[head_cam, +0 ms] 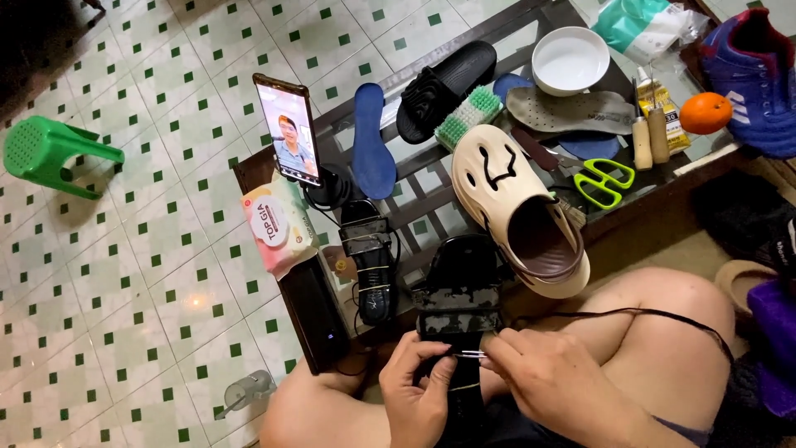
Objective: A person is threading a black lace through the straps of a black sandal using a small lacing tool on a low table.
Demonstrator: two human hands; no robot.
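A black sandal [461, 282] with a grey patterned strap rests between my knees against the table edge. My left hand [419, 394] grips the sandal's near end from below. My right hand [557, 383] pinches a thin metal needle [469, 354] at the strap's edge. A dark thread [647, 314] runs from that hand across my right knee.
On the glass table [705, 158] lie a cream clog [518, 207], green scissors [604, 180], a brush [468, 116], insoles, a black slide [444, 90], a white bowl [570, 60], an orange [706, 113], a blue shoe [754, 75], a phone [288, 129] on a stand and a wipes pack [278, 224]. A green stool [50, 153] stands on the tiled floor.
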